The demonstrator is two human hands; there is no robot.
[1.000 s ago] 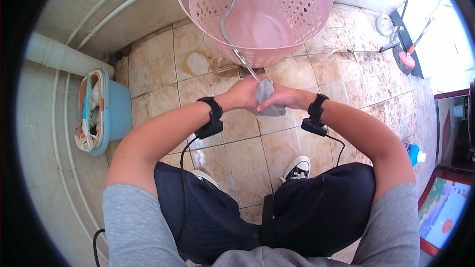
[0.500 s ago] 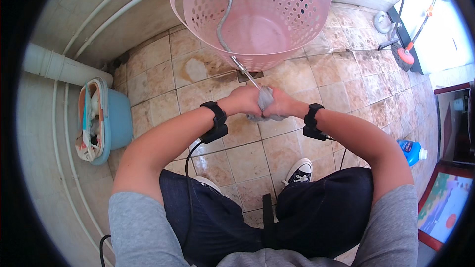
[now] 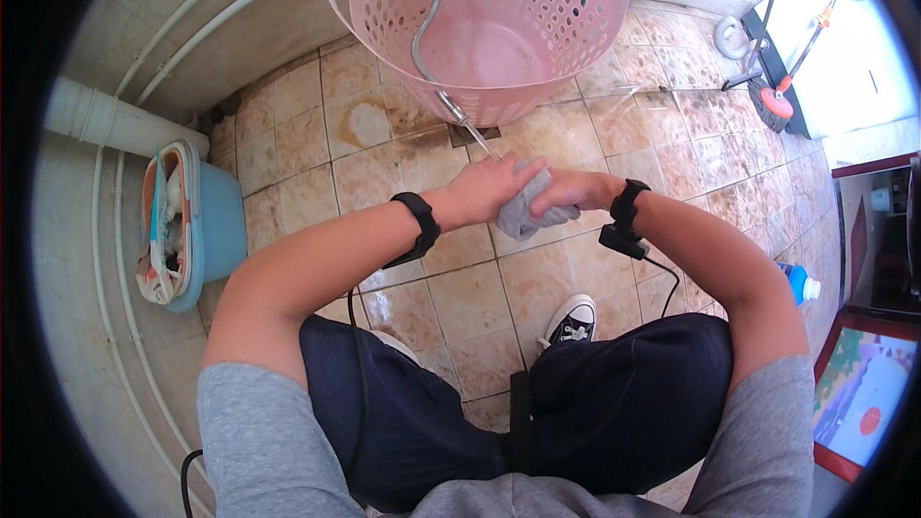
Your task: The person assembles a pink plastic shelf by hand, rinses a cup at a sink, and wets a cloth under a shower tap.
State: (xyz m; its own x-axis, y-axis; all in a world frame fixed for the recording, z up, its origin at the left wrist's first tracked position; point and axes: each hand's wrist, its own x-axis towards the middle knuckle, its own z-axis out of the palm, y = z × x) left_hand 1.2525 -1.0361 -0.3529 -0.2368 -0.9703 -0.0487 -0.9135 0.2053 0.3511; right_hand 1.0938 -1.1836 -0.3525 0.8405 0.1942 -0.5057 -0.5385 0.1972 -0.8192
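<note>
Both my hands are closed on a grey wet-looking cloth (image 3: 519,221), held bunched over the tiled floor. My left hand (image 3: 484,192) grips it from the left, fingers wrapped over its top. From the right, my right hand (image 3: 578,191) squeezes it, the thumb lying across the cloth. A flexible metal hose (image 3: 419,53) hangs over the pink laundry basket (image 3: 566,24), and its tip points down toward my hands. A thin stream of water seems to run from that tip to the cloth by my left fingers.
At the left stands a light blue bucket (image 3: 223,225) with things in it. To the right are a blue bottle (image 3: 796,283) with a white cap and a red-framed picture (image 3: 863,388). A brush (image 3: 770,107) leans at the far right. White pipes (image 3: 106,120) line the left wall.
My hands have turned and shifted on the cloth; the right hand has moved slightly right and the cloth is more spread into a bundle. The view has shifted slightly.
</note>
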